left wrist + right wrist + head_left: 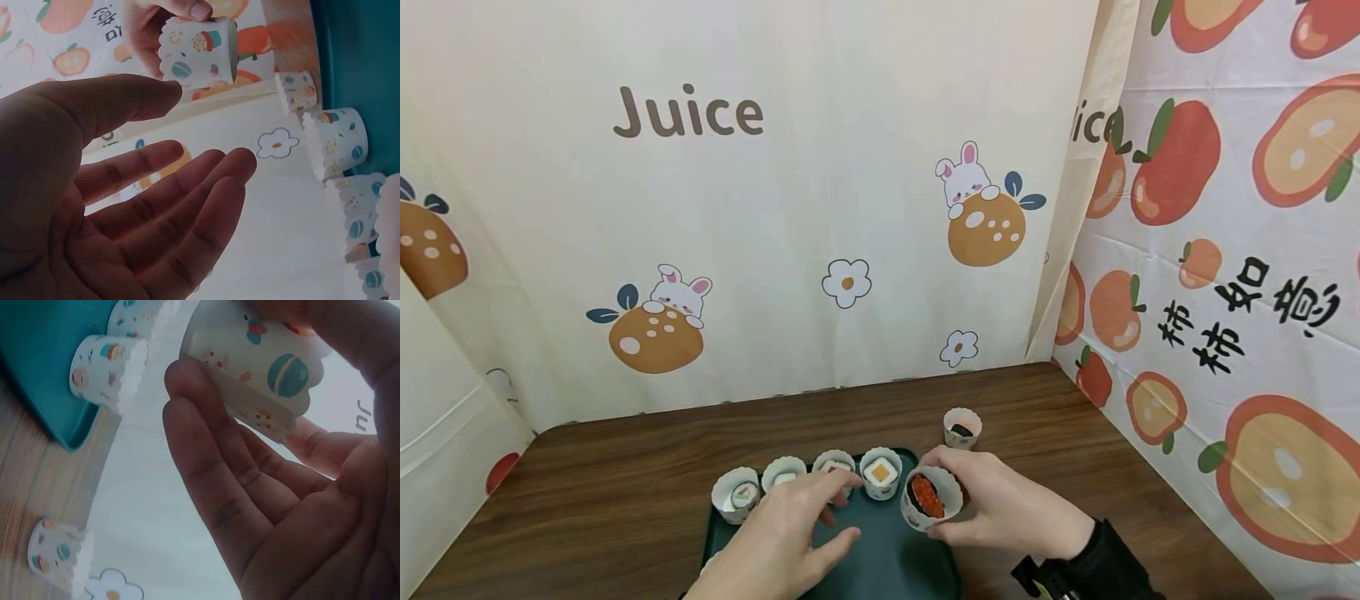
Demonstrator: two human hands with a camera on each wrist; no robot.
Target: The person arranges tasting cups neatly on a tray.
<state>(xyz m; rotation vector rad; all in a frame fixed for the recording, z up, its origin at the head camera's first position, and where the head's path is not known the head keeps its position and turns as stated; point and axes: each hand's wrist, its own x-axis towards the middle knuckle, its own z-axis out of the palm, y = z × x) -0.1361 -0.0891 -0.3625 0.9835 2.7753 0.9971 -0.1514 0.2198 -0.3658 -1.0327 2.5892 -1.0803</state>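
Observation:
My right hand grips a white paper baking cup between thumb and fingers, above the right side of a dark green tray. Inside that cup is a sushi piece with orange-red roe and a dark wrap. In the left wrist view the same held cup shows a printed cupcake. My left hand hovers over the tray's left part, fingers apart and holding nothing. Along the tray's far edge stand several paper cups with sushi pieces, among them one with a yellow-topped piece.
Behind the tray's right corner, another paper cup with a dark-wrapped piece stands on the brown wooden table. A cream printed curtain closes off the back, and a fruit-patterned cloth hangs at the right.

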